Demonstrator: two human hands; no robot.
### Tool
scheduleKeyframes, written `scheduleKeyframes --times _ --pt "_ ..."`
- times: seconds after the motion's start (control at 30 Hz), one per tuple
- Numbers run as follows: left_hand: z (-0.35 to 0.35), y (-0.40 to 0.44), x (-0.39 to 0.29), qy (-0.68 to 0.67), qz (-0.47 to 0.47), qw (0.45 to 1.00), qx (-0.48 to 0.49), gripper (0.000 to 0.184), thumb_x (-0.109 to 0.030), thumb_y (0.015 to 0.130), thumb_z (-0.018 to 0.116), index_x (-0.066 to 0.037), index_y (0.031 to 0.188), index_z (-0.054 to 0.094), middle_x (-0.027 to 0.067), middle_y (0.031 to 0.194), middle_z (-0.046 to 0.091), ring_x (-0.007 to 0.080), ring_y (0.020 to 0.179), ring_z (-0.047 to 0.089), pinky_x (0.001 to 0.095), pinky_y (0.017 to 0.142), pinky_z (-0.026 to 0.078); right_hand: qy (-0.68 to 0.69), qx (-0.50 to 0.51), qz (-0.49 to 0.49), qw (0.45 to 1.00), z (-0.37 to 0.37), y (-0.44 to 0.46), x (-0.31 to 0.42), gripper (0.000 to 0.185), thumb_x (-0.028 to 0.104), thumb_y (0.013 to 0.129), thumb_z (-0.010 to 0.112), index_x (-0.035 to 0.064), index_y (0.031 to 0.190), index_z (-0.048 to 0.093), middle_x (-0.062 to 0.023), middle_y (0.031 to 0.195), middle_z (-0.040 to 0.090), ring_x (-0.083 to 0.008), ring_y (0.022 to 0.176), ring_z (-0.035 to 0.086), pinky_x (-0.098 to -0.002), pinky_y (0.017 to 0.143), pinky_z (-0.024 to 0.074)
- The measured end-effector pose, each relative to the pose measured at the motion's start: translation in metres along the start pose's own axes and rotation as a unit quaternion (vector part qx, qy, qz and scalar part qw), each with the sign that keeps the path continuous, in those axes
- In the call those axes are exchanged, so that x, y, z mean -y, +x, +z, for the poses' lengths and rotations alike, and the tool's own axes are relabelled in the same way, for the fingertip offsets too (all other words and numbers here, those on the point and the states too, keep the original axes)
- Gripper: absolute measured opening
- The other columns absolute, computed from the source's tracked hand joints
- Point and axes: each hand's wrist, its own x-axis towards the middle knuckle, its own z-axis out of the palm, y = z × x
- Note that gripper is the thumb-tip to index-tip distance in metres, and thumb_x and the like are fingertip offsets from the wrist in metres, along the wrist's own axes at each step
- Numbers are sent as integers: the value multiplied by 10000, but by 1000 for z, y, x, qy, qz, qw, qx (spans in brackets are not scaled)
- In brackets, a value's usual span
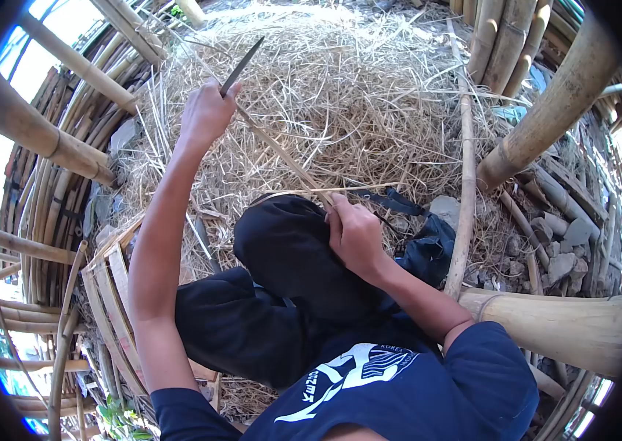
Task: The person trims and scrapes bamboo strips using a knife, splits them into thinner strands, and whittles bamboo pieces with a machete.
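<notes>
My left hand [208, 114] is stretched out ahead with its fingers wrapped round a knife. The knife's dark blade [243, 67] points away and to the right; the grip hides its handle. A long, thin bamboo strip [275, 149] slants from beside my left hand down to my right hand. My right hand [355, 231] is closed on the strip's near end, just beside my raised knee [281, 231] in black trousers. Another thin, pale sliver [362, 188] crosses the strip there. Whether the blade touches the strip I cannot tell.
Dry straw-like shavings [325, 110] cover the ground ahead. A thin bamboo pole [465, 169] lies along the right, near thick bamboo posts [546, 103] and rubble [564, 257]. Dark cloth [428, 250] lies beyond my right forearm. A slatted wooden piece [111, 298] is at left.
</notes>
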Motion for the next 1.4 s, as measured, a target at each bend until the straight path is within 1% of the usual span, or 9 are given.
scheduleKeyframes --times 0.17,0.4,0.53,0.67,0.87,1.0,1.1,1.3,1.4 --pt "-4 2 -14 0 7 1000 -7 474 -444 936 521 21 935 613 197 773 660 339 779 659 449 743 484 21 5 7 1000 1 -2 -4 186 71 880 577 -12 1047 581 -139 655 620 -311 581 597 -399 588 479" --pt "-29 -5 -39 -72 52 991 -97 524 -527 963 433 -60 898 662 -21 551 502 89 461 438 292 466 349 189 -42 57 979 -1 5 6 177 48 913 517 -20 1069 569 -108 635 609 -274 576 611 -345 535 476" --pt "-57 -6 -29 -157 66 967 -191 513 -523 949 475 -73 1015 710 -20 482 457 57 418 400 270 396 299 286 -44 122 949 -6 17 16 211 103 975 451 -27 1094 568 -59 664 639 -129 474 564 -255 448 426" --pt "-85 -27 -27 -323 87 922 -196 435 -433 975 477 -63 1077 683 22 836 708 3 380 327 179 364 331 344 -66 140 926 -4 24 18 262 142 1006 407 -27 1120 571 -22 669 646 -24 436 498 -197 406 373" --pt "-87 -69 -9 -358 65 920 -148 374 -343 996 462 -39 1074 665 58 892 712 -9 377 327 159 355 311 368 -70 157 914 18 71 9 250 165 1009 422 -24 1046 581 -38 627 629 -108 413 515 -255 399 368" --pt "-71 -86 18 -357 16 927 -110 349 -307 1000 455 -31 1067 659 62 868 707 -13 375 325 162 347 278 145 262 184 936 72 134 -39 530 474 978 413 -17 1014 610 -182 759 659 -319 720 645 -416 677 495" --pt "-67 -102 36 -368 -8 925 -97 345 -296 1002 454 -23 1041 662 56 827 695 -7 365 315 167 348 265 49 327 179 926 83 135 -65 591 545 944 421 3 949 656 -206 825 666 -307 827 654 -425 784 486" --pt "-51 -141 108 -378 -76 920 -67 361 -310 996 473 -2 1000 660 57 731 646 7 351 311 179 354 262 -36 55 344 937 74 16 -186 244 224 852 596 -2 898 675 -214 841 672 -362 834 657 -458 792 502" --pt "-48 -150 121 -413 -127 900 -60 399 -342 991 485 17 980 656 31 644 581 16 337 313 186 353 263 -189 81 423 883 47 -30 -237 218 158 844 577 -30 940 629 -226 1037 623 -375 998 601 -456 865 477"
